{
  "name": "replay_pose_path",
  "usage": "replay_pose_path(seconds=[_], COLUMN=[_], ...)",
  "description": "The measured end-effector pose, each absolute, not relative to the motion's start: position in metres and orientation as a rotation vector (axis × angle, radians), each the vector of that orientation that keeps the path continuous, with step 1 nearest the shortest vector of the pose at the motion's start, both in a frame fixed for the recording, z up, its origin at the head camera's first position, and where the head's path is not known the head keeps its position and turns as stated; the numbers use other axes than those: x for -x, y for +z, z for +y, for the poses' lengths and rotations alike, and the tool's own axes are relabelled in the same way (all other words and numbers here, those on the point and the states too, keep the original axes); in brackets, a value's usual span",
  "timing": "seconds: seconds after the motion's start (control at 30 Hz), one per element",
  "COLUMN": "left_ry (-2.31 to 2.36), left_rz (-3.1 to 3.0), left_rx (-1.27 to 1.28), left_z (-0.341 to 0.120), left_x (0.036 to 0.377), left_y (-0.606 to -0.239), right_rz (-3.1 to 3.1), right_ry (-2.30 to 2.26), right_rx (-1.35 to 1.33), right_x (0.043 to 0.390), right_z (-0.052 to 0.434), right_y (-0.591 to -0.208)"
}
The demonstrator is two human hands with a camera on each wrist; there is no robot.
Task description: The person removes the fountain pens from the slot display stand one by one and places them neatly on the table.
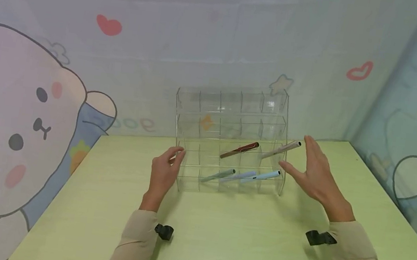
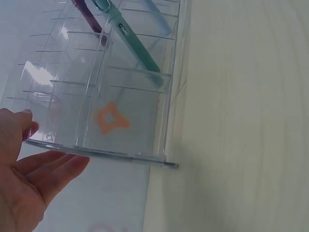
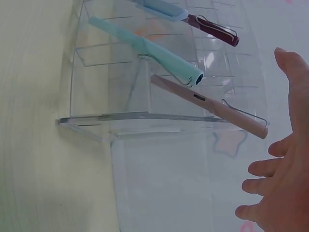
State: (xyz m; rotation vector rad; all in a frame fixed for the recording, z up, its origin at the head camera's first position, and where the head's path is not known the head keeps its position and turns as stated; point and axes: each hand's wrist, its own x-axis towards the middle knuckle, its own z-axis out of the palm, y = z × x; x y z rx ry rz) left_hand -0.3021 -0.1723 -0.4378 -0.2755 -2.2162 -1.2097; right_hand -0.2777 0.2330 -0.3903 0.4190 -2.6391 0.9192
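A clear acrylic pen rack (image 1: 227,139) with tiers of small compartments stands on the table. My left hand (image 1: 164,170) grips its left side panel, thumb inside and fingers outside in the left wrist view. My right hand (image 1: 317,178) is beside the rack's right side, fingers spread and holding nothing. Nearest to it, a pale pink pen (image 3: 210,106) leans out past the right panel. A dark red pen (image 1: 239,150) lies in the same tier. Along the lowest tier are a green pen (image 2: 130,43), a lavender pen (image 1: 239,176) and a light blue pen (image 1: 262,176).
The yellowish table (image 1: 224,243) extends in front of the rack and to both sides. A printed cloth wall (image 1: 237,40) with hearts and cartoon animals stands close behind. Another printed wall (image 1: 408,131) runs along the right edge. Each wrist carries a small black camera (image 1: 164,231).
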Motion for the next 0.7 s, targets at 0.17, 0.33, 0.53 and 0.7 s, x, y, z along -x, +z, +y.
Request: replay_pose_path(seconds=[0.17, 0.33, 0.53, 0.7], left_ry=[-1.163, -1.180, -1.167, -1.170], left_rz=[-2.206, -2.200, -2.207, -2.203], left_rx=[0.224, 0.192, 0.171, 0.174], left_z=[-0.167, -0.164, -0.164, -0.164], left_x=[0.304, 0.302, 0.303, 0.304], left_y=[-0.437, -0.434, -0.434, -0.435], right_rz=[-2.599, -2.531, -2.380, -2.277], right_ry=[0.990, 1.072, 1.084, 1.060], right_rx=[-0.375, -0.367, -0.383, -0.423], right_x=[0.282, 0.287, 0.294, 0.297], right_z=[0.229, 0.224, 0.219, 0.216], right_y=[-0.392, -0.398, -0.404, -0.408])
